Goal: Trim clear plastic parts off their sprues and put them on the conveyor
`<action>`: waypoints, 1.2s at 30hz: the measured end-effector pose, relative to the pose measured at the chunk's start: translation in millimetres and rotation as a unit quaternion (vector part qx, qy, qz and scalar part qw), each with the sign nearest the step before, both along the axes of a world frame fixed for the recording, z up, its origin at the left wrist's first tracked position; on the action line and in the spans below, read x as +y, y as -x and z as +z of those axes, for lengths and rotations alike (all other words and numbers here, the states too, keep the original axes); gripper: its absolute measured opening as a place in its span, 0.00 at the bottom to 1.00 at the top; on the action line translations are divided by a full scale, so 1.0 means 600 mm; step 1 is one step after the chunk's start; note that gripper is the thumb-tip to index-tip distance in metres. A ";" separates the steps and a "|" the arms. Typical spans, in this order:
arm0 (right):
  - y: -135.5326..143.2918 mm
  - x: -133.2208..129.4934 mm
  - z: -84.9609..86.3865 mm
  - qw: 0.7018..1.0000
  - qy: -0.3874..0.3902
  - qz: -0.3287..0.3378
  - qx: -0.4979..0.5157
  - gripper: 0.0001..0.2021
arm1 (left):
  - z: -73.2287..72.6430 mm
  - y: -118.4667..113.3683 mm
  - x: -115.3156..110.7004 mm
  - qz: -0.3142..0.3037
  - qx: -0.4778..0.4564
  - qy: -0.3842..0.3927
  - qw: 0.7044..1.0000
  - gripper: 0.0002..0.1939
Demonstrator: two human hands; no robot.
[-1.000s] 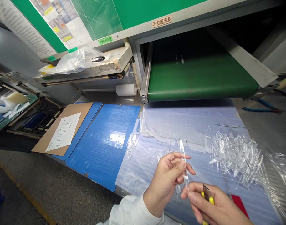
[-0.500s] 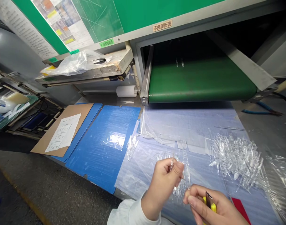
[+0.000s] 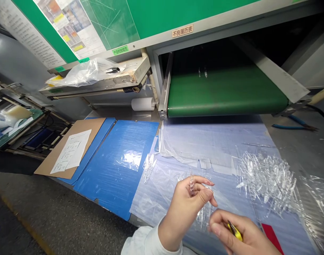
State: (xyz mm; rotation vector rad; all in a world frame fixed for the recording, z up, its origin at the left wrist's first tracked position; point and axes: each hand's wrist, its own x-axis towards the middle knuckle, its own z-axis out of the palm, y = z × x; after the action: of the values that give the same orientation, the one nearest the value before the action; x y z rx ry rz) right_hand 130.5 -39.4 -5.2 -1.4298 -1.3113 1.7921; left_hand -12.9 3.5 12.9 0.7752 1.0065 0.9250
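Observation:
My left hand [image 3: 187,209] is over the blue-lilac sheet, its index finger stretched out and the other fingers curled. A small clear plastic piece [image 3: 191,185] sits in its fingers. Close by on the right, my right hand [image 3: 239,230] is closed around a small yellow-handled tool [image 3: 234,231] with a dark tip, apparently nippers, mostly hidden in the palm. Its thumb and forefinger are pinched together; whether they hold anything else is unclear. Beneath and between both hands lie several loose clear plastic pieces [image 3: 203,215], partly covered by my left hand.
A large heap of clear plastic parts [image 3: 267,182] lies right, a smaller bunch [image 3: 149,167] left. Behind is a green conveyor belt [image 3: 225,95] carrying two small clear pieces. Blue boards [image 3: 119,148] lie left, blue-handled pliers [image 3: 295,124] far right, a red strip [image 3: 271,237] near my right hand.
My left index finger has stretched outward from its pinch. The tool in my right hand has turned, its dark tip now pointing leftward. A long clear strip between the hands no longer shows.

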 end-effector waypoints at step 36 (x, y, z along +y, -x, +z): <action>-0.046 0.038 0.029 0.910 -0.345 0.070 -0.220 0.06 | 0.028 -0.008 -0.014 -0.047 0.080 -0.019 0.995 0.04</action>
State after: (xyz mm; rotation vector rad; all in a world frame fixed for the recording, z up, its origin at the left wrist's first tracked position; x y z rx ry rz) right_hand 158.3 -16.8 12.4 -1.3668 -2.0526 0.9080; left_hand -8.0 -4.8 29.8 0.9325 1.0850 0.8116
